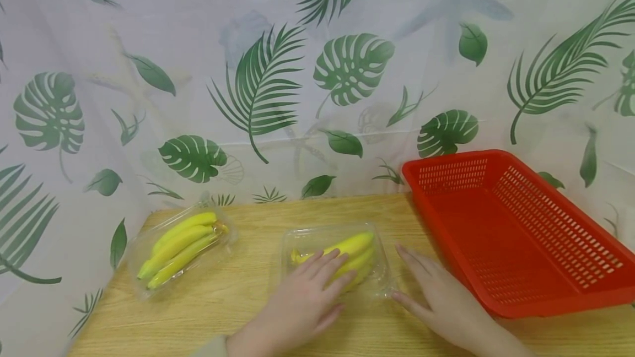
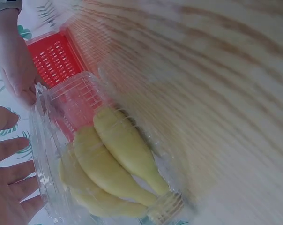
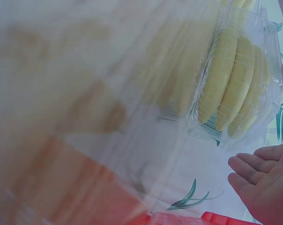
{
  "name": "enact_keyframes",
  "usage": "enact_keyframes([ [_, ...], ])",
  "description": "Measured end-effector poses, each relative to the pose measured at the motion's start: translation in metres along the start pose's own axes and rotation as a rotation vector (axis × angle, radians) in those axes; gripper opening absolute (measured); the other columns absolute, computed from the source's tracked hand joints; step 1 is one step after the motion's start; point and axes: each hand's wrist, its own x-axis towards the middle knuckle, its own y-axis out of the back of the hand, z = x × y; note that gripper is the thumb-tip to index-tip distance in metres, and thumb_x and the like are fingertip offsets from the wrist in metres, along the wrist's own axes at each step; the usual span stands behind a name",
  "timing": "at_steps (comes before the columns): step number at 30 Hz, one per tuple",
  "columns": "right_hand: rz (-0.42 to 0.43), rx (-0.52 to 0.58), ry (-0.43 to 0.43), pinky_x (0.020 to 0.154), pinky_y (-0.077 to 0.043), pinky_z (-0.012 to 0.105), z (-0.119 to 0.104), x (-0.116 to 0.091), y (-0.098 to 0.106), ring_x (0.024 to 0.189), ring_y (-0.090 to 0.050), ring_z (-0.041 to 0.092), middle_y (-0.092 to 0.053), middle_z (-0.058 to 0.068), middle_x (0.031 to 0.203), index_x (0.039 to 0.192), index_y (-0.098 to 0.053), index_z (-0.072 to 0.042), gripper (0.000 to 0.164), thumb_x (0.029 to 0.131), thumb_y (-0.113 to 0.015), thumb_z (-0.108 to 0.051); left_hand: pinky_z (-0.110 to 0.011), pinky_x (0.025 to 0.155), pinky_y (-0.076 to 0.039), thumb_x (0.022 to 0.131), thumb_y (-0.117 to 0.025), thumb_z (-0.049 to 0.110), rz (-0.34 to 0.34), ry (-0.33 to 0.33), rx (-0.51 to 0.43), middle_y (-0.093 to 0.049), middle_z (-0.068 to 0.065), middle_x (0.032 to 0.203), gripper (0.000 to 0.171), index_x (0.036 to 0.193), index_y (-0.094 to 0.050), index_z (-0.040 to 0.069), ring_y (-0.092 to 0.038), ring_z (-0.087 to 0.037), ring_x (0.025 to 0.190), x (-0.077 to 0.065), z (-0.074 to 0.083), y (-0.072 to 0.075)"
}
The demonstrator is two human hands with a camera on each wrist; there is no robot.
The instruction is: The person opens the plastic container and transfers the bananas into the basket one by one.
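A clear plastic clamshell box (image 1: pixel 383 277) with a bunch of yellow bananas (image 1: pixel 358 245) inside sits at the middle of the wooden table. My left hand (image 1: pixel 303 297) reaches over the near side of this box, its fingers spread and overlapping the bananas in the head view. At the box's right edge is my right hand (image 1: pixel 441 303), fingers extended and thumb near the corner. In the left wrist view, the box's lid lies over the bananas (image 2: pixel 108 159), close to my left fingers. The right wrist view shows my right hand (image 3: pixel 265 180) with nothing in its palm.
Toward the table's left edge lies another clear box holding bananas (image 1: pixel 179 244). A red plastic basket (image 1: pixel 501 225) with perforated sides stands on the right, close beside my right hand. Behind the table hangs a white curtain (image 1: pixel 297 114) printed with green leaves.
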Motion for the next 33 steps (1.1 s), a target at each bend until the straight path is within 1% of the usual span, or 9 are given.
enact_keyframes([
  [4,0.003,0.041,-0.021,0.112,-0.048,0.072,0.002,-0.002,-0.001,0.145,-0.051,0.049,-0.05,0.025,0.16,0.163,-0.039,-0.008,0.081,0.103,-0.061,-0.057,-0.044,0.123,-0.049,0.089,-0.083,0.039,0.01,-0.008,-0.006,-0.063,-0.011,0.15,0.058,0.14,-0.066,0.017,-0.06,-0.028,0.142,0.003,0.001,-0.004],
  [8,-0.005,0.086,-0.045,0.112,-0.046,0.074,0.004,-0.003,-0.001,0.146,-0.049,0.05,-0.05,0.025,0.16,0.163,-0.04,-0.009,0.079,0.104,-0.06,-0.057,-0.044,0.123,-0.049,0.09,-0.082,0.039,0.001,-0.012,-0.019,-0.062,-0.011,0.152,0.058,0.141,-0.066,0.018,-0.059,-0.028,0.143,0.007,0.002,-0.007],
  [13,-0.002,0.143,-0.043,0.111,-0.046,0.076,0.007,-0.006,-0.003,0.145,-0.05,0.052,-0.052,0.025,0.158,0.161,-0.042,-0.007,0.074,0.105,-0.062,-0.051,-0.044,0.125,-0.047,0.092,-0.08,0.039,-0.019,-0.012,-0.038,-0.061,-0.011,0.154,0.058,0.144,-0.064,0.019,-0.058,-0.027,0.145,0.012,0.004,-0.01],
  [18,0.011,0.197,-0.027,0.111,-0.046,0.075,0.011,-0.007,-0.005,0.144,-0.052,0.049,-0.057,0.02,0.156,0.16,-0.045,-0.008,0.069,0.106,-0.063,-0.046,-0.044,0.126,-0.045,0.094,-0.079,0.039,-0.027,-0.019,-0.046,-0.06,-0.011,0.155,0.055,0.143,-0.065,0.019,-0.057,-0.027,0.145,0.018,0.006,-0.013],
  [22,0.033,0.262,-0.003,0.109,-0.05,0.072,0.013,-0.008,-0.007,0.14,-0.057,0.046,-0.061,0.017,0.151,0.157,-0.048,-0.005,0.062,0.107,-0.063,-0.039,-0.043,0.126,-0.045,0.094,-0.079,0.04,-0.022,-0.038,-0.045,-0.061,-0.011,0.154,0.055,0.142,-0.065,0.017,-0.058,-0.028,0.144,0.022,0.007,-0.016],
  [26,0.023,0.362,0.009,0.105,-0.053,0.07,0.016,-0.011,-0.009,0.137,-0.059,0.045,-0.063,0.016,0.15,0.155,-0.05,-0.002,0.057,0.108,-0.062,-0.031,-0.043,0.126,-0.045,0.094,-0.078,0.04,-0.02,-0.047,-0.05,-0.061,-0.01,0.154,0.057,0.145,-0.063,0.018,-0.058,-0.027,0.144,0.025,0.009,-0.02],
  [28,0.006,0.411,0.0,0.104,-0.055,0.068,0.017,-0.011,-0.01,0.136,-0.06,0.044,-0.063,0.015,0.15,0.155,-0.049,-0.001,0.057,0.108,-0.062,-0.03,-0.043,0.126,-0.045,0.094,-0.078,0.039,-0.019,-0.047,-0.054,-0.061,-0.009,0.154,0.058,0.146,-0.062,0.018,-0.057,-0.027,0.145,0.027,0.009,-0.021],
  [31,-0.005,0.445,-0.009,0.105,-0.057,0.061,0.018,-0.012,-0.012,0.134,-0.063,0.041,-0.065,0.012,0.149,0.155,-0.05,-0.001,0.055,0.109,-0.061,-0.029,-0.043,0.127,-0.044,0.094,-0.078,0.039,-0.014,-0.046,-0.065,-0.061,-0.009,0.154,0.058,0.146,-0.062,0.018,-0.057,-0.027,0.145,0.029,0.01,-0.023],
  [33,-0.003,0.444,-0.018,0.107,-0.058,0.054,0.019,-0.012,-0.014,0.134,-0.063,0.037,-0.067,0.008,0.147,0.154,-0.052,-0.002,0.053,0.108,-0.062,-0.029,-0.043,0.127,-0.044,0.094,-0.078,0.038,-0.013,-0.042,-0.066,-0.061,-0.009,0.153,0.056,0.145,-0.063,0.018,-0.057,-0.027,0.145,0.031,0.01,-0.024],
])
